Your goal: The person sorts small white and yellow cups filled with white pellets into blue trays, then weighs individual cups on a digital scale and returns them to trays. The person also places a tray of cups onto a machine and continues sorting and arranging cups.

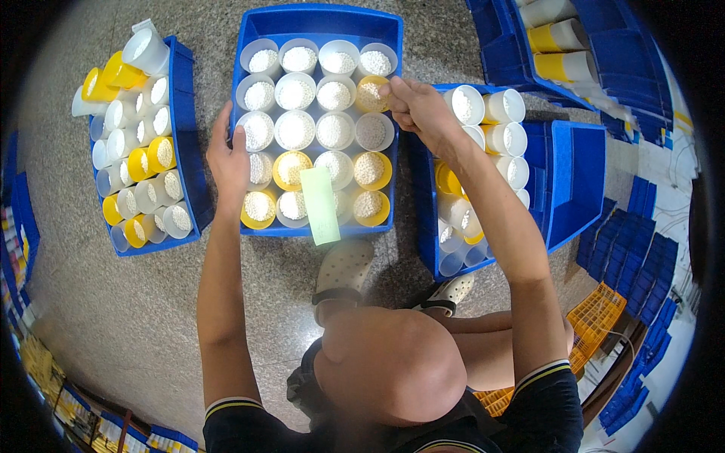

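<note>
A blue plastic bin [317,23] stands on the floor in front of me, filled with rows of white and yellow cups of small white pellets. My right hand [418,112] reaches over the bin's right wall, its thumb and fingers closed at the rim of a yellow cup [370,93] in the second row from the far end. Some fingertips are hidden. At the left wall, my left hand [229,160] grips the bin, thumb at the rim and fingers outside. A pale green paper slip [320,205] lies over the near cups and hangs past the front edge.
To the left, another blue bin [199,198] holds similar cups, some stacked on top. At right stands a bin with cups [515,139], beside a blue bin [578,162]. More blue bins [495,64] lie at the upper right. My shoe [343,270] is close to the front bin.
</note>
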`<state>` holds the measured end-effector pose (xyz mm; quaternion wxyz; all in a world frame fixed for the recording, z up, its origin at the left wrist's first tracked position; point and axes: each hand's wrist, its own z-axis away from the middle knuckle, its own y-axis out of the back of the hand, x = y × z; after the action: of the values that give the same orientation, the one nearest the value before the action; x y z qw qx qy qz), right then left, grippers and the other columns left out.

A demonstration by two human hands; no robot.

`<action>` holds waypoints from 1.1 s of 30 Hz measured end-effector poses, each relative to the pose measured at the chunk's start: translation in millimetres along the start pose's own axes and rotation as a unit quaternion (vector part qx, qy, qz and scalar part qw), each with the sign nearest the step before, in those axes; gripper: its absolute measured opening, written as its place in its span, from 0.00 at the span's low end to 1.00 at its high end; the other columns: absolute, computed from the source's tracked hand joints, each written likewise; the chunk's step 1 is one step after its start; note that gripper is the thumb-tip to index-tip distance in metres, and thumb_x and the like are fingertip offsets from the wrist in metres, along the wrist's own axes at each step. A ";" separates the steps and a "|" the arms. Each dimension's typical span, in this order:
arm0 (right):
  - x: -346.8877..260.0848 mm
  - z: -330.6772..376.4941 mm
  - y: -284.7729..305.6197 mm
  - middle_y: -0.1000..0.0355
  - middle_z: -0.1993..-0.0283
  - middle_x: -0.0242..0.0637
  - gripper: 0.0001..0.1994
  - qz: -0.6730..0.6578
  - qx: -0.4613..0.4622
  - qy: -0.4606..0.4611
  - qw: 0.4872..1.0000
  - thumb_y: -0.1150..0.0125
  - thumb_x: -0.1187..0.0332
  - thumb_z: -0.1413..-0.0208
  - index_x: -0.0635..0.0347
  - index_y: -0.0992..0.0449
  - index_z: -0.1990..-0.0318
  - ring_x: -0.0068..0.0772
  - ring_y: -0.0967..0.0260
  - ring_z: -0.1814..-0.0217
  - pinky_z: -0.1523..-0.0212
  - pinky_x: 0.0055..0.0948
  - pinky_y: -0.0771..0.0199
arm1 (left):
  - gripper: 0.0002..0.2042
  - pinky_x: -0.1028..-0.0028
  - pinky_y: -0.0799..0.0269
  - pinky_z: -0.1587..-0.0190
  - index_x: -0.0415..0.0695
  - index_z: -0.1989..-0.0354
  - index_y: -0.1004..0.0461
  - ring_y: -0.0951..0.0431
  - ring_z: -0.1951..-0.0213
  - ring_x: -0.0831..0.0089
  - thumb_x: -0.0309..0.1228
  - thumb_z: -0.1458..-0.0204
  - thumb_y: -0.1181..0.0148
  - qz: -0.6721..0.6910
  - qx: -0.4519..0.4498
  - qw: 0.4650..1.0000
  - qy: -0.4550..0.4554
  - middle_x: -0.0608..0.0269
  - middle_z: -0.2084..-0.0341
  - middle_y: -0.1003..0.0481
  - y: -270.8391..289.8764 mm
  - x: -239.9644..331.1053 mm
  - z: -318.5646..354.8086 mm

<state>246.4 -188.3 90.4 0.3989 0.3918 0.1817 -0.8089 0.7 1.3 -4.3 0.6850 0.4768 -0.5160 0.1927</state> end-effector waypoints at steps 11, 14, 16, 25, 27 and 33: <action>2.7 -4.5 0.3 0.44 0.72 0.22 0.13 -0.317 -0.083 -0.008 0.945 0.55 0.58 0.28 0.55 0.30 0.61 0.17 0.51 0.73 0.73 0.19 0.49 | 0.22 0.63 0.36 0.35 0.42 0.35 0.31 0.29 0.38 0.53 0.24 0.39 0.47 -0.013 0.009 1.000 -0.003 0.47 0.39 0.29 -1.0 -2.3 0.8; 3.7 -2.7 -4.1 0.49 0.74 0.20 0.14 -0.230 -0.066 -0.018 0.971 0.57 0.57 0.27 0.53 0.32 0.64 0.16 0.55 0.74 0.73 0.19 0.51 | 0.21 0.62 0.35 0.36 0.42 0.36 0.31 0.28 0.38 0.53 0.25 0.39 0.47 0.002 0.011 1.000 -0.002 0.46 0.39 0.28 -1.5 -5.6 0.3; 3.1 1.2 -10.8 0.49 0.74 0.20 0.14 -0.179 -0.052 -0.032 0.982 0.57 0.57 0.27 0.52 0.31 0.64 0.16 0.56 0.74 0.73 0.19 0.52 | 0.21 0.62 0.35 0.36 0.42 0.37 0.30 0.28 0.39 0.53 0.26 0.39 0.46 -0.020 0.023 1.000 -0.005 0.45 0.40 0.28 -0.4 -1.9 -0.2; -7.1 71.5 -66.3 0.31 0.64 0.24 0.12 0.047 -0.163 0.060 0.984 0.53 0.62 0.28 0.57 0.26 0.55 0.18 0.34 0.63 0.59 0.21 0.32 | 0.19 0.65 0.34 0.37 0.37 0.41 0.28 0.28 0.40 0.66 0.37 0.30 0.55 0.518 -0.051 0.829 0.203 0.55 0.42 0.26 -31.7 84.7 97.9; -0.6 84.5 -78.6 0.28 0.63 0.34 0.08 0.195 -0.114 0.223 0.948 0.44 0.67 0.36 0.62 0.26 0.55 0.28 0.29 0.60 0.57 0.24 0.29 | 0.22 0.64 0.36 0.35 0.36 0.39 0.32 0.28 0.41 0.63 0.41 0.30 0.60 0.764 -0.163 0.557 0.282 0.54 0.44 0.26 -44.3 83.6 101.2; 30.5 88.5 -98.4 0.27 0.51 0.42 0.18 0.395 -0.032 0.456 0.797 0.34 0.74 0.55 0.64 0.26 0.53 0.49 0.31 0.44 0.42 0.43 0.31 | 0.24 0.61 0.42 0.30 0.33 0.38 0.35 0.32 0.37 0.59 0.42 0.29 0.65 0.747 -0.122 0.590 0.281 0.50 0.41 0.30 -67.1 80.7 110.4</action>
<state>114.2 -196.7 120.3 0.5673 0.7399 0.1980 -0.3024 25.4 -142.8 38.5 0.4637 -0.2418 -0.4914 0.6964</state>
